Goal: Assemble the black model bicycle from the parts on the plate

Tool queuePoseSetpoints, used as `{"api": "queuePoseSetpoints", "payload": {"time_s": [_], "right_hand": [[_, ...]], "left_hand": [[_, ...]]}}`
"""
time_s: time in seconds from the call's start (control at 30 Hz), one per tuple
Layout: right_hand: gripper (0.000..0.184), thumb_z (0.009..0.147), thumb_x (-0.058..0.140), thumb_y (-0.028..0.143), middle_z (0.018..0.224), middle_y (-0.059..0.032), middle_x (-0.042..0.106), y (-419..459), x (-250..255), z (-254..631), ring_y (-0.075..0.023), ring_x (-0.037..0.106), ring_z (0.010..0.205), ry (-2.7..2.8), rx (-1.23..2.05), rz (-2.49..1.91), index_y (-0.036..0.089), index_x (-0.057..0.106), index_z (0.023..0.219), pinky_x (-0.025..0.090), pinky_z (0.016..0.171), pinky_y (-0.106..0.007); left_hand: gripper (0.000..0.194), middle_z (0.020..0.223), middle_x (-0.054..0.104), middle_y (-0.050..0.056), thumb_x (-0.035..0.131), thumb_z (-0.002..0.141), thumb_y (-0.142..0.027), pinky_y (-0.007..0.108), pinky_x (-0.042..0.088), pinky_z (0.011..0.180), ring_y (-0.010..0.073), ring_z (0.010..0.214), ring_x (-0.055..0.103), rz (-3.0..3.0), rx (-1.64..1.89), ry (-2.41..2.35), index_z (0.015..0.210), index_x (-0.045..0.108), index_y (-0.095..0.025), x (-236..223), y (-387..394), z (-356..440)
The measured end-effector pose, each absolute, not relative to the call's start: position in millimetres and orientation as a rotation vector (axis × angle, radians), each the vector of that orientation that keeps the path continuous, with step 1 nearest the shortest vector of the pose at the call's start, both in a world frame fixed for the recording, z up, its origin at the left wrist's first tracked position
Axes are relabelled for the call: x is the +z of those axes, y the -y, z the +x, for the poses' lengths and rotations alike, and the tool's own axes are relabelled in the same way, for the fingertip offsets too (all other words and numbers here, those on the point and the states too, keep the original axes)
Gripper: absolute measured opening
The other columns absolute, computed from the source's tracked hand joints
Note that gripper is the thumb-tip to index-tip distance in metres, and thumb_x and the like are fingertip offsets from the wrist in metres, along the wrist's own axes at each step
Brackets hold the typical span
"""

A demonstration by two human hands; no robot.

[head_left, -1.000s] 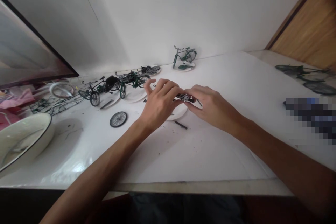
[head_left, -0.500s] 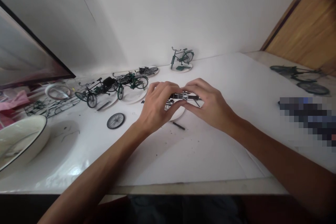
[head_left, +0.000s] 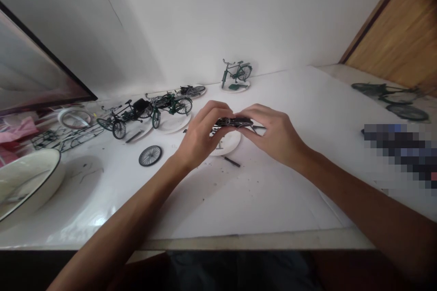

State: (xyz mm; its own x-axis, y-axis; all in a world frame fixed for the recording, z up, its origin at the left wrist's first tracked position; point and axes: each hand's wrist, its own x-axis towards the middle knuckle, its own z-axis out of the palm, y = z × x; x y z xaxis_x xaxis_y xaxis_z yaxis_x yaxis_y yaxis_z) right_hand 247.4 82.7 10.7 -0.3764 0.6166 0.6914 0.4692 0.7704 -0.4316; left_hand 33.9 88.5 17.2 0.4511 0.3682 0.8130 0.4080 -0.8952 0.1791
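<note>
Between both hands, above the table's middle, is a black model-bicycle part (head_left: 235, 122), dark and edge-on with thin metal bars or spokes showing. My left hand (head_left: 203, 134) closes thumb and fingers on its left end. On the right end, my right hand (head_left: 276, 134) pinches it the same way, and a thin rod sticks out by the palm. The fingers hide much of the part. Under the hands lies a white plate (head_left: 229, 145) with small pieces on it. A short black stick (head_left: 231, 161) rests just in front of the plate.
A loose spoked wheel (head_left: 150, 156) lies left of my left forearm. Model bicycles stand farther back: a black one (head_left: 128, 116), a green one (head_left: 172, 108) and another green one (head_left: 237, 72) by the wall. An enamel basin (head_left: 51, 163) sits at the left edge.
The held part has been turned between my fingers, so its dark edge now faces me. My left index finger, raised earlier, has come down. The view has shifted slightly.
</note>
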Motion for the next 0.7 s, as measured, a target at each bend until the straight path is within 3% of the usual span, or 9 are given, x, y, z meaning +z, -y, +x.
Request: {"api": "queuePoseSetpoints", "payload": {"time_s": [0.43,0.7], "right_hand": [[0.018,0.093,0.065,0.019,0.105,-0.0052,0.071,-82.2,14.5,247.5,-0.0221,0.067,0.094,2.070,0.288,-0.828,0.023,0.070,0.109,0.054,0.085,-0.040],[0.018,0.091,0.070,0.029,0.104,-0.0045,0.073,-80.1,19.3,249.5,-0.0225,0.067,0.091,2.073,0.409,-0.889,0.024,0.074,0.108,0.054,0.078,-0.038]], "left_hand": [[0.014,0.101,0.070,0.005,0.064,0.099,-0.020,0.030,0.053,0.080,0.0158,0.094,0.065,-2.632,-1.422,0.752,0.113,0.060,-0.019,15.2,-86.9,35.2],[0.028,0.107,0.068,0.006,0.059,0.100,-0.016,0.033,0.053,0.085,0.0181,0.099,0.065,-2.647,-1.302,0.789,0.126,0.051,-0.022,15.1,-83.1,39.2]]}}
